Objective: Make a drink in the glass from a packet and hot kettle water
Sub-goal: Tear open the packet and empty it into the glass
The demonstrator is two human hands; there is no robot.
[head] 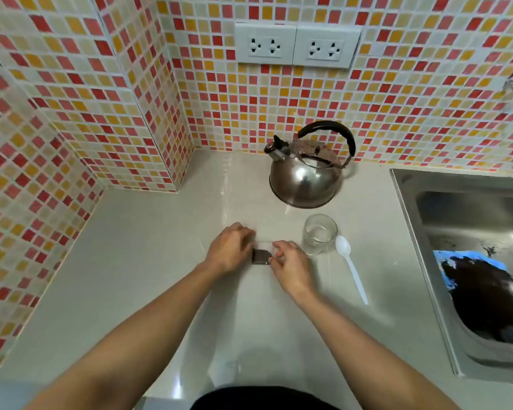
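Note:
A small dark packet [261, 257] sits low over the pale counter, held between both hands. My left hand [230, 249] pinches its left end and my right hand [289, 261] pinches its right end; most of the packet is hidden by fingers. Just right of my right hand stands a clear glass [319, 234], upright, with nothing visible in it. A white plastic spoon [351, 266] lies on the counter to the right of the glass. Behind them, near the tiled wall, a steel kettle [304, 176] with a black handle stands with its spout pointing left.
A steel sink [468, 241] fills the right side, with a dark and blue reflection in its basin. Mosaic-tiled walls close off the back and left, with a jutting corner at the left. Two wall sockets [296, 45] sit above the kettle.

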